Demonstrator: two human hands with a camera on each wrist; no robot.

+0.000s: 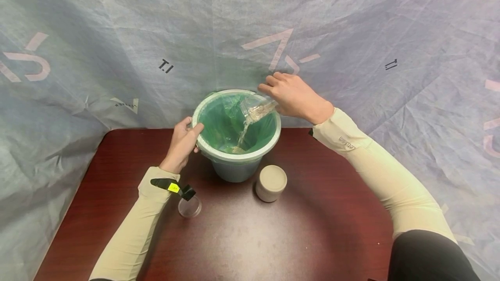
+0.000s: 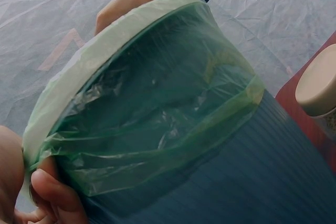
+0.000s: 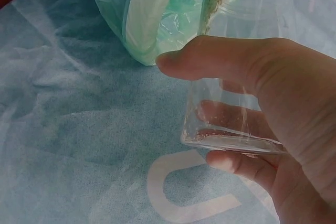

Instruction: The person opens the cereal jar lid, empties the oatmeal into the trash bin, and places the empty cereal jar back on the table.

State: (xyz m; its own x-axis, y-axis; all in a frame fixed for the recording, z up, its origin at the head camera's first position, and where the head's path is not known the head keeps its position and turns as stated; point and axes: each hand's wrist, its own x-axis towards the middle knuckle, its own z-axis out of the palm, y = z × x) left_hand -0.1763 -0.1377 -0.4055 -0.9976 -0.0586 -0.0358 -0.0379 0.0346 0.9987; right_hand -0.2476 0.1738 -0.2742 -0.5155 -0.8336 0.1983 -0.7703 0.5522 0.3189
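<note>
Two hands are at work near the centre of the head frame. We note the left hand [image 1: 181, 142] at the left edge of the bin [image 1: 236, 170], thumb on the rim and fingers curled outside, gripping rim and green bag [image 1: 211, 129] together. We see the right hand [image 1: 294, 96], right of centre, wrapped round a clear jar [image 1: 259, 111], thumb on one side, fingers on the other. The jar tilts mouth-down over the right part of the bin; pale grains [image 1: 244, 135] fall from it in a stream into the bag. In the right wrist view we find specks near its base. Below and right of the bin we record a beige-lidded jar [image 1: 273, 178], upright on the dark red table [image 1: 328, 229]. A clear round cover [image 1: 189, 208] lies lower left, partly hidden by the wrist strap [image 1: 160, 183].
</note>
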